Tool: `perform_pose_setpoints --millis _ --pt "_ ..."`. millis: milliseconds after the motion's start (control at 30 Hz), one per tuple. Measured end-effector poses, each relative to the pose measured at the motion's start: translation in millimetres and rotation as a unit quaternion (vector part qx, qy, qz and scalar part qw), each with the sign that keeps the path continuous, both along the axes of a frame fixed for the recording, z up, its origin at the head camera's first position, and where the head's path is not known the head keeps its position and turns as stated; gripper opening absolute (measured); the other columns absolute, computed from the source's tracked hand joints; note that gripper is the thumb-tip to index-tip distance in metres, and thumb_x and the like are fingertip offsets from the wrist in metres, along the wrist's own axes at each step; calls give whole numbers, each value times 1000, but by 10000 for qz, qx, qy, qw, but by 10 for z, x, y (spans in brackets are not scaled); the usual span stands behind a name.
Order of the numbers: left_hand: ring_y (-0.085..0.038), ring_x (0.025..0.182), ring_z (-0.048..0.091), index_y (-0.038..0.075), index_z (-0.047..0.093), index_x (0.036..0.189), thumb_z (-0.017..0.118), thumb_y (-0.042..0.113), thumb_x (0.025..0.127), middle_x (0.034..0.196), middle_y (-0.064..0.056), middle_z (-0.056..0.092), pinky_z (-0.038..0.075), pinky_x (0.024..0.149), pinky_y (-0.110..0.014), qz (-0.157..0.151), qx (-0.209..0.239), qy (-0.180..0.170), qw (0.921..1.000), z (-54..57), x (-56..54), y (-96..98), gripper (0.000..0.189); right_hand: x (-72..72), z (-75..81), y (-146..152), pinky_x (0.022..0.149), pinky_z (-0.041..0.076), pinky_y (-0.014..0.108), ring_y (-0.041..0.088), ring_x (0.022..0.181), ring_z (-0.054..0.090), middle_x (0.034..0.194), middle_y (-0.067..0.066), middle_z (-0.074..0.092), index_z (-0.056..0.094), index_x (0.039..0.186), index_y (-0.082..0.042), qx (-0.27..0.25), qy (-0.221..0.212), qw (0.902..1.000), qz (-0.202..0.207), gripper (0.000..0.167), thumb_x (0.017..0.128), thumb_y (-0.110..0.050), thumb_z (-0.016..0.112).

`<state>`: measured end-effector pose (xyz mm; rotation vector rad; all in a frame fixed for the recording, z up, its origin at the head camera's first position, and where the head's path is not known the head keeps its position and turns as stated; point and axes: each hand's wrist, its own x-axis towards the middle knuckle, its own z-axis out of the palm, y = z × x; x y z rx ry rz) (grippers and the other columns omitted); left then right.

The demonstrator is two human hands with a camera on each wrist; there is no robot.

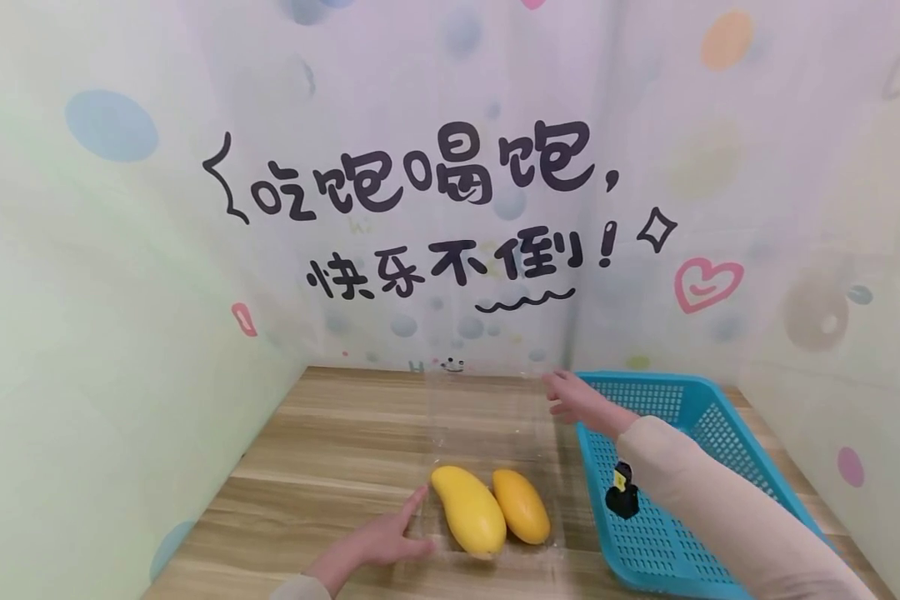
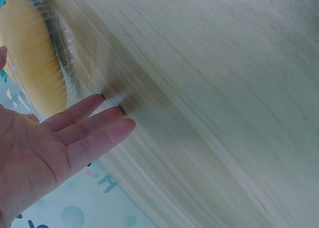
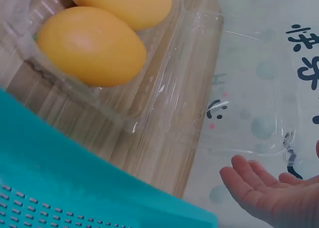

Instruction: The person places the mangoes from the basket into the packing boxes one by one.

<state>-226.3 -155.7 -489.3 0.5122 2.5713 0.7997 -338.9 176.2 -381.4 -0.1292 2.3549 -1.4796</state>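
Observation:
A clear plastic clamshell box [image 1: 557, 546] stands on the table with its lid [image 1: 487, 412] raised at the back. Two mangoes lie side by side in it: a longer yellow mango [image 1: 468, 512] on the left and a smaller orange-yellow mango [image 1: 521, 506] on the right. My left hand [image 1: 390, 535] is at the box's left side, thumb and fingers spread; the left wrist view shows its fingers [image 2: 99, 143] extended beside the box wall. My right hand [image 1: 581, 402] is by the lid's right edge. In the right wrist view, its fingers [image 3: 249, 180] are loosely bent near the lid's corner, pinching nothing.
A blue perforated plastic basket [image 1: 603, 542] stands right of the box, under my right forearm. A small black thing with a yellow patch [image 1: 622, 492] shows below that sleeve. The wood-grain table [image 1: 330, 433] meets a printed curtain [image 1: 390, 100] at the back and sides.

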Motion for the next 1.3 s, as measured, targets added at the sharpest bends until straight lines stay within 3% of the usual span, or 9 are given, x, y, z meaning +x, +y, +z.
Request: perform_pose_setpoints --millis 200,400,600,733,933,1100,1300 --pt "-47 108 52 9 13 147 58 48 84 126 -32 49 41 88 -61 -28 17 -4 10000 29 4 5 87 114 30 75 93 44 48 38 113 50 131 27 43 25 138 5 258 241 9993 121 67 97 -49 31" --pt "-47 108 52 8 12 146 58 48 85 126 -32 48 41 88 -61 -59 36 10 10000 33 11 -3 87 178 -21 137 88 49 42 30 105 57 125 24 51 39 129 6 47 345 9991 242 66 94 -50 38" --pt "-47 107 53 8 12 146 58 49 85 126 -32 48 41 87 -60 -63 10 47 10000 15 9 -4 87 236 -98 205 87 50 39 24 99 61 111 15 59 49 116 2 -391 422 9977 360 43 95 -34 49" --pt "-47 106 54 8 13 146 58 49 84 124 -32 50 42 87 -60 -27 -45 92 9999 13 7 4 87 317 -100 227 87 49 41 20 91 61 99 8 62 54 107 0 -406 559 9966 440 34 93 -31 53" --pt "-47 104 54 8 13 146 57 50 84 122 -32 52 42 86 -60 -30 -96 152 9998 4 11 13 87 519 -69 208 79 50 38 17 81 54 91 7 61 60 101 -2 200 1015 9927 627 24 90 -22 59" --pt "-48 105 54 7 13 146 58 50 84 121 -33 52 42 87 -60 -34 -51 169 9998 4 19 14 87 707 -107 157 74 50 32 17 84 54 90 3 61 62 93 -5 910 1659 9783 849 13 87 -16 62" --pt "-47 103 55 6 13 146 58 51 84 117 -33 54 42 87 -59 -48 -53 212 9997 15 18 11 88 936 -164 93 70 52 30 16 81 58 87 3 64 61 89 -3 1008 1769 9759 781 9 84 -10 64"
